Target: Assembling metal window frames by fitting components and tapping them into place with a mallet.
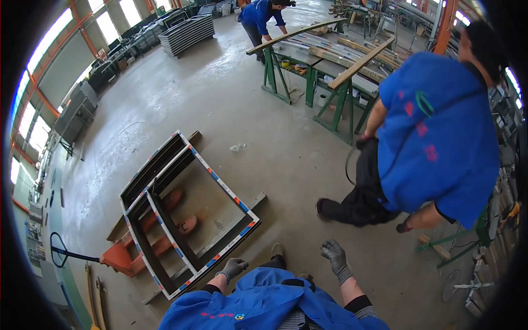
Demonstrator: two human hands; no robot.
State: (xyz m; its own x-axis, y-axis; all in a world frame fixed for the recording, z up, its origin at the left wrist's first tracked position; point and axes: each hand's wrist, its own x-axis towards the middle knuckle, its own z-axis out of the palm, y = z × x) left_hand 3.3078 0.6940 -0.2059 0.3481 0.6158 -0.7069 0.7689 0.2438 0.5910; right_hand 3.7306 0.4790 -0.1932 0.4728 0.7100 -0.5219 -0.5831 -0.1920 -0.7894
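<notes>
My left hand (234, 268), in a grey glove, hangs beside the near right side of a dark metal frame (240, 240), apart from it. Its fingers are loosely bent, with nothing visible in them. Held out to the right over the floor, my gloved right hand (334, 255) is empty, its fingers a little apart. The frame has crossbars and a face covered in white, blue and red protective film. It lies across wooden beams (259, 201) above an orange pallet jack (117, 258), whose black handle (58, 250) sticks out at the left.
A co-worker in blue (440, 132) stands close on my right, beside a green stand (478, 234). Farther off, another person (260, 19) leans at green trestles (278, 77) bearing long bars. Stacked panels (188, 34) stand at the back. Long strips (93, 294) lie at lower left.
</notes>
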